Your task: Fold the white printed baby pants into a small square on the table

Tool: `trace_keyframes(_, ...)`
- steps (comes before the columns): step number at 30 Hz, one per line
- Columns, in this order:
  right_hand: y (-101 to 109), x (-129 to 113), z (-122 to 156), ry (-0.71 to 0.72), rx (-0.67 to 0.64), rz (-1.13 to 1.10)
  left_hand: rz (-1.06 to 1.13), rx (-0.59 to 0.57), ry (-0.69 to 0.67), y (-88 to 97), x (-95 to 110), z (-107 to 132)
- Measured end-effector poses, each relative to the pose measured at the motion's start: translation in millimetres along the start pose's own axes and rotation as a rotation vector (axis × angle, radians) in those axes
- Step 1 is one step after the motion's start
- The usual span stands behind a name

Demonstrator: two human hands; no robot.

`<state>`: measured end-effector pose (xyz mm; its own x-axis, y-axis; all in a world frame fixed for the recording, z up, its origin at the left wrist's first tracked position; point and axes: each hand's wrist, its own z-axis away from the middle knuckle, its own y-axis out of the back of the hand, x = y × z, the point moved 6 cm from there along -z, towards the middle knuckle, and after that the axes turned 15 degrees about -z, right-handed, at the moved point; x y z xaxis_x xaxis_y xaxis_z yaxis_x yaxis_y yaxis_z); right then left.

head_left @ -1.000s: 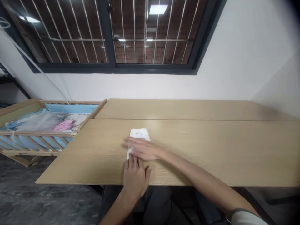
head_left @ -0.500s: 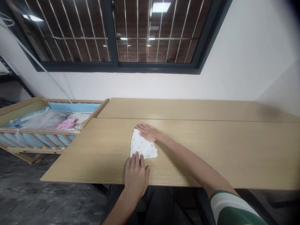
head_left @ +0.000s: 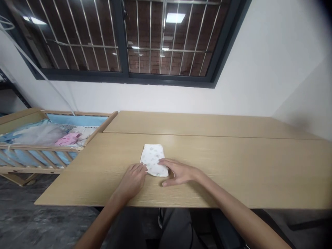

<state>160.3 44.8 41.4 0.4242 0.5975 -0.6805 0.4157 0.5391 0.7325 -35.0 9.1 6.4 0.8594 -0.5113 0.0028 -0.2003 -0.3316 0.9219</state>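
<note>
A small white folded cloth [head_left: 153, 155] with a faint pale print lies flat on the wooden table, shaped roughly like a four-sided piece. My left hand [head_left: 135, 177] is at its lower left corner, fingers bent and close together, fingertips on the cloth's edge; its thumb is hidden. From the right, my right hand [head_left: 178, 172] rests its fingertips on the cloth's right edge. The thumb of that hand stands well apart from the fingers, low beside the cloth.
The wooden table [head_left: 220, 166] spans the front, with a second board [head_left: 194, 124] behind it along the wall. At left stands a wooden crib [head_left: 59, 148] with blue lining, a pink cloth [head_left: 67, 139] and white netting inside. A barred window [head_left: 168, 41] is above.
My right hand has come from the cloth's top down to its right side. My left hand has shifted left and curled its fingers. The cloth now looks more four-sided than fan-shaped.
</note>
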Motion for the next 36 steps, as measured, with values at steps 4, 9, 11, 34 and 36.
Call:
trace_keyframes(4, 2.4, 18.5, -1.6, -0.075, 0.109, -0.097, 0.310, -0.099, 0.172, 6.0, -22.9, -21.5)
trace_keyframes(9, 24.1, 46.8, -31.8, -0.156, 0.399, -0.170, 0.690, -0.070, 0.266, 3.9, -52.3, -48.5)
trace_keyframes(11, 30.7, 56.7, -42.4, -0.204, 0.470, -0.139, 0.672, -0.083, 0.314, -6.9, -61.3, -58.5)
trace_keyframes(34, -15.4, 52.6, -92.8, -0.013, 0.264, 0.337, 0.017, -0.025, 0.146, -68.4, -27.0, -87.7)
trace_keyframes(36, -15.7, 56.1, -93.4, -0.037, 0.284, 0.317, -0.012, -0.051, 0.183, -72.8, -34.6, -84.1)
